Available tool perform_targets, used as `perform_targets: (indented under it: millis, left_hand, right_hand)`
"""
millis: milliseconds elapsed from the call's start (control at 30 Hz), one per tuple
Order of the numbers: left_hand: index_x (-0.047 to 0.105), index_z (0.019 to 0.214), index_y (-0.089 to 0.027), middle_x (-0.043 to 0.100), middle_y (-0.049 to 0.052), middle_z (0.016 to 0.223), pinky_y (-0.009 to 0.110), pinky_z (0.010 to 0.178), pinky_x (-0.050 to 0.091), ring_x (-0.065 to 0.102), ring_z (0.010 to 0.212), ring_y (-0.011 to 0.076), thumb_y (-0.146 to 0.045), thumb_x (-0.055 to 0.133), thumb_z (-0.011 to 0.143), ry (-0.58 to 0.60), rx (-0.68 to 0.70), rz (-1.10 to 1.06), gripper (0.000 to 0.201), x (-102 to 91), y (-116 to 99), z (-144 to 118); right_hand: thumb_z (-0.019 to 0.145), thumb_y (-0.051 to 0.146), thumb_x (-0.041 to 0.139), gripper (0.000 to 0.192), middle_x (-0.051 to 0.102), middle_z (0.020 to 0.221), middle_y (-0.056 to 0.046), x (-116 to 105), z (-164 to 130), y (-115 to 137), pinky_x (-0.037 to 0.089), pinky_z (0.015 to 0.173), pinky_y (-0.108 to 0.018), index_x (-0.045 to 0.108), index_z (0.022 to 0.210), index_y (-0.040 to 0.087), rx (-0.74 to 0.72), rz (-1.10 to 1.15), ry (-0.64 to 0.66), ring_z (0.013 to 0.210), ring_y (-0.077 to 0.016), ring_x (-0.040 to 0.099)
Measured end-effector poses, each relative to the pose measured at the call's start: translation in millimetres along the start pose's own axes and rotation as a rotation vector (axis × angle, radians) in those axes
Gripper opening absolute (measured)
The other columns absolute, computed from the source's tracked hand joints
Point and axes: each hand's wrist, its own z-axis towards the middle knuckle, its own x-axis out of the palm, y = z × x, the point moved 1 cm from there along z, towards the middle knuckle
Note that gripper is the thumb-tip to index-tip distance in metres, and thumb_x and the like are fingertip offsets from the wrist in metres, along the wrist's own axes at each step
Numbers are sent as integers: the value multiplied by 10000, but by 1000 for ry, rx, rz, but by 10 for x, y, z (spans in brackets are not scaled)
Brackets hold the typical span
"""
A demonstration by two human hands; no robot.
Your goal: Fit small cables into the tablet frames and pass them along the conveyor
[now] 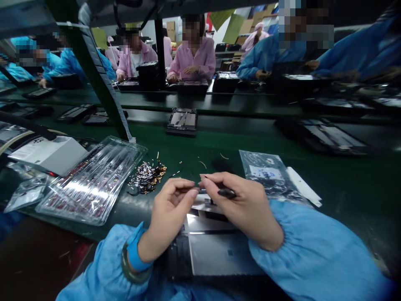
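Observation:
My left hand (171, 212) is above the device, thumb and fingertips drawn together. Anything in that pinch is too small to make out. Close beside it, my right hand (242, 205) grips a slim black pen-shaped tool (227, 193), its dark end showing between the fingers. The fingertips of both hands nearly meet. Below them lies a flat device (219, 255) with a black frame and silvery panels; my right hand and sleeve cover part of it. A small pile of short cables (147, 177) with gold-coloured ends sits beyond my left hand.
Stacked clear plastic trays (90, 184) and a white box (50, 152) stand on the left. At right lie a clear bag (265, 171) and a white strip (303, 186). Another device (182, 121) rests on the conveyor. A slanted post (97, 79) rises at left. Co-workers sit opposite.

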Motion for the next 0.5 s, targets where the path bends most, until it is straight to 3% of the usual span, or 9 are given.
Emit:
perform_targets:
  millis: [100, 200, 367, 500]
  left_hand:
    - [654, 837, -170, 618, 24, 857, 200, 691, 537, 641, 781, 116, -212, 683, 759, -123, 254, 123, 93, -37, 15, -23]
    - [647, 833, -178, 617, 21, 848, 176, 700, 521, 622, 804, 104, -171, 644, 792, -157, 352, 241, 42, -62, 44, -33]
    - [639, 815, -184, 623, 15, 817, 190, 693, 514, 620, 773, 106, -149, 603, 816, -146, 380, 299, 50, -74, 46, -41]
    - [613, 750, -172, 607, 13, 769, 201, 647, 512, 620, 708, 111, -139, 592, 800, -144, 368, 285, 62, -77, 27, -38]
  right_hand:
    - [875, 147, 553, 86, 706, 766, -42, 34, -60, 39, 522, 619, -229, 638, 861, 151, -132, -108, 10, 679, -140, 668]
    - [884, 125, 526, 111, 698, 760, -48, 70, -105, 67, 493, 576, -237, 636, 877, 133, -198, -132, 82, 650, -139, 652]
    - [880, 101, 501, 139, 694, 735, -52, 101, -122, 101, 481, 584, -241, 630, 834, 126, -219, -75, 144, 626, -140, 641]
    - [851, 108, 538, 119, 698, 719, -18, 94, -117, 103, 473, 561, -193, 637, 804, 154, -117, 29, 170, 600, -112, 636]
